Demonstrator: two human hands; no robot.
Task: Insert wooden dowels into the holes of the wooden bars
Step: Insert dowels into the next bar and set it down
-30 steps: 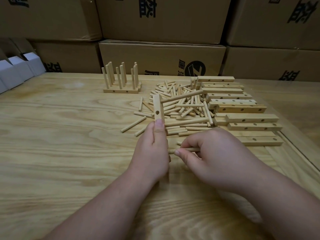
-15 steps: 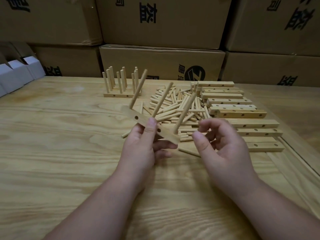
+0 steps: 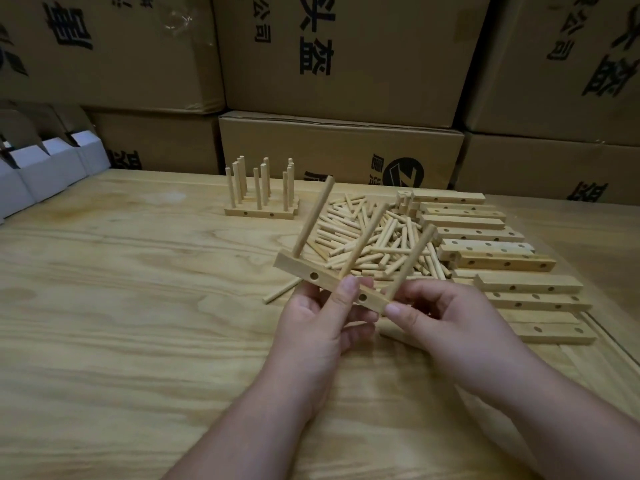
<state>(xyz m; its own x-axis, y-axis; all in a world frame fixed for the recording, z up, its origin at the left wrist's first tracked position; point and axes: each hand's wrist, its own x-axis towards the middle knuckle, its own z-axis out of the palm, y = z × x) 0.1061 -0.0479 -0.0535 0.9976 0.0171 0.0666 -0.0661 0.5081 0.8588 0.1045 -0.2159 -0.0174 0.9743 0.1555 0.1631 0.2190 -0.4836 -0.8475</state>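
Note:
A wooden bar with three dowels standing in it is held tilted above the table. My left hand grips its middle, thumb on the front face between two side holes. My right hand pinches the bar's right end, just below the rightmost dowel. Behind the bar lies a loose pile of dowels. Several bare bars are stacked in rows to the right of the pile.
Several bars filled with upright dowels stand at the back of the wooden table. One stray dowel lies left of my left hand. Cardboard boxes wall off the back; small white boxes sit far left.
The bar was turned from end-on to sideways and lifted. My right hand, which had been pinching a dowel low by the table, came up and took the bar's right end.

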